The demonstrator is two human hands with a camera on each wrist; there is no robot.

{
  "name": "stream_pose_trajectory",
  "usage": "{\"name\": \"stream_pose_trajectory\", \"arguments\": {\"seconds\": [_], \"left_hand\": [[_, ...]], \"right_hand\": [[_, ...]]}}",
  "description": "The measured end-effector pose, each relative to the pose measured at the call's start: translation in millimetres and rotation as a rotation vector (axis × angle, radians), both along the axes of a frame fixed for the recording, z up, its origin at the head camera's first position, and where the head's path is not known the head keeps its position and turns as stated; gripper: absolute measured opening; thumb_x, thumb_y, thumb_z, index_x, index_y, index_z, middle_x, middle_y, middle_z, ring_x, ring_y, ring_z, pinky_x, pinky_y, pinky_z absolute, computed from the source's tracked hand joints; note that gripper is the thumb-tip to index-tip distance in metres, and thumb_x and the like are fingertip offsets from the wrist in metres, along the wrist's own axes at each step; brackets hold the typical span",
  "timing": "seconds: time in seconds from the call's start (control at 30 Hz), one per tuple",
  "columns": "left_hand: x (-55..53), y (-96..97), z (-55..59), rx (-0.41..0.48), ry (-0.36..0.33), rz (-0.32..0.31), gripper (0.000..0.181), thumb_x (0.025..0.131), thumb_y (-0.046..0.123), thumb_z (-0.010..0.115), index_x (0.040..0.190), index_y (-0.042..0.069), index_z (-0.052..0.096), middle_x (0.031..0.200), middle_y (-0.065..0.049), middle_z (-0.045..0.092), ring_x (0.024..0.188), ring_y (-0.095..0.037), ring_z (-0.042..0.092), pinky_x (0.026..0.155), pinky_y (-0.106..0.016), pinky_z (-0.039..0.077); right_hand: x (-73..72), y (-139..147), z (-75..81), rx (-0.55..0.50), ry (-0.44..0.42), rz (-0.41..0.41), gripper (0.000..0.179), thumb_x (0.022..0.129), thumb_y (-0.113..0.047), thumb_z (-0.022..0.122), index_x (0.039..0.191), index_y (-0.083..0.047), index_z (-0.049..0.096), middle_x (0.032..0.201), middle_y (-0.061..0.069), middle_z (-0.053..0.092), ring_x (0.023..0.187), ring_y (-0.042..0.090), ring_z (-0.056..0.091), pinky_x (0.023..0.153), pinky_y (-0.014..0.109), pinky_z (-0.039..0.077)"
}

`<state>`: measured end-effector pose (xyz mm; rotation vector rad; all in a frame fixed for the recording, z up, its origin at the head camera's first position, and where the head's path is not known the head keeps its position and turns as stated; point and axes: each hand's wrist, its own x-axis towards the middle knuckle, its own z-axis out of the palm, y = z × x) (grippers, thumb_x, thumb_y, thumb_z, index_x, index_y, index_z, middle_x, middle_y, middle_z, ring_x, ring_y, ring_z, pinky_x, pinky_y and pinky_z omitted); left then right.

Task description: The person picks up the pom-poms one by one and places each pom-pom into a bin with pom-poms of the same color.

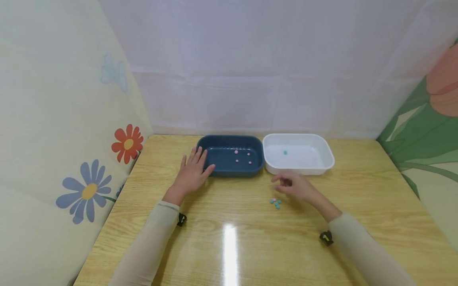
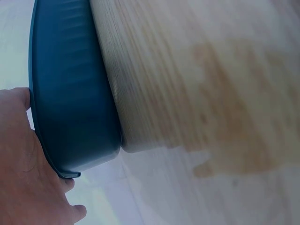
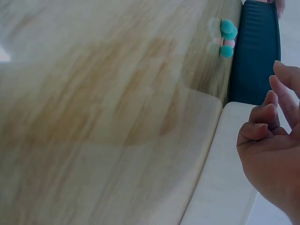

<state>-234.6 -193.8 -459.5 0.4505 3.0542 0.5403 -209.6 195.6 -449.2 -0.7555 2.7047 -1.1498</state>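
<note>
My left hand [image 1: 189,174] rests on the left end of a dark blue dish [image 1: 230,173], fingers spread over its rim and thumb at the near corner. Several small pink beads [image 1: 236,152] lie on the dish floor. A white dish [image 1: 298,171] stands right beside it, with one teal bead [image 1: 285,152] inside. In front of the white dish hovers my right hand [image 1: 295,186], thumb and index finger apart, the other fingers curled in, no object showing between them. Just nearer on the table is a small cluster of teal beads [image 3: 226,51] with a pink bead [image 1: 274,200] among them.
The wooden table [image 1: 200,246] runs back to a pale cloth wall [image 1: 229,103] close behind both dishes. Flower-printed panels [image 1: 89,191] flank the table at left and right. A strip of light reflects off the tabletop.
</note>
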Motion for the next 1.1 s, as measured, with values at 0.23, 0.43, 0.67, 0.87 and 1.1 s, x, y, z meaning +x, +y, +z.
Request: {"name": "stream_pose_trajectory", "arguments": {"seconds": [0.23, 0.43, 0.67, 0.87, 1.1], "left_hand": [[0.3, 0.4, 0.8, 0.001, -0.007, 0.001, 0.079, 0.106, 0.062, 0.025, 0.164, 0.009, 0.014, 0.17, -0.013, 0.003, 0.157, -0.03, -0.007, 0.123, -0.061, -0.001], [-0.4, 0.7, 0.3, 0.004, -0.01, 0.001, 0.08, 0.106, 0.063, 0.025, 0.164, 0.009, 0.014, 0.17, -0.012, 0.001, 0.157, -0.03, -0.008, 0.123, -0.061, -0.001], [-0.7, 0.4, 0.3, -0.003, -0.014, 0.005, 0.079, 0.106, 0.062, 0.025, 0.164, 0.01, 0.013, 0.17, -0.013, 0.002, 0.157, -0.03, -0.007, 0.123, -0.061, -0.001], [-1.2, 0.4, 0.6, -0.002, -0.016, 0.001, 0.08, 0.106, 0.063, 0.025, 0.164, 0.009, 0.013, 0.17, -0.014, 0.002, 0.157, -0.031, -0.007, 0.123, -0.061, -0.003], [-1.3, 0.2, 0.6, -0.008, -0.018, -0.003, 0.08, 0.106, 0.062, 0.025, 0.164, 0.009, 0.013, 0.17, -0.014, 0.002, 0.157, -0.031, -0.007, 0.123, -0.061, -0.002]], "right_hand": [[3.9, 2.4, -4.4, 0.01, -0.019, 0.023, 0.019, 0.088, -0.011, 0.079, 0.106, -0.005, 0.076, 0.081, -0.004, 0.061, 0.074, 0.008, 0.053, 0.066, 0.022, 0.048], [3.9, 4.1, -8.6, 0.016, -0.054, 0.052, 0.019, 0.088, -0.01, 0.079, 0.106, -0.006, 0.076, 0.081, -0.006, 0.062, 0.072, 0.005, 0.054, 0.066, 0.022, 0.048], [5.8, 5.5, -9.4, 0.019, -0.086, 0.08, 0.019, 0.088, -0.01, 0.078, 0.106, -0.005, 0.075, 0.08, -0.006, 0.063, 0.072, 0.005, 0.054, 0.067, 0.022, 0.048], [8.6, 7.0, -8.8, 0.045, -0.105, 0.093, 0.02, 0.088, -0.015, 0.08, 0.106, -0.006, 0.076, 0.081, -0.005, 0.064, 0.073, 0.006, 0.053, 0.067, 0.022, 0.048], [8.5, 7.7, -14.8, 0.064, -0.097, 0.101, 0.019, 0.088, -0.02, 0.08, 0.104, -0.01, 0.077, 0.082, -0.006, 0.063, 0.075, 0.006, 0.053, 0.069, 0.022, 0.048]]}}
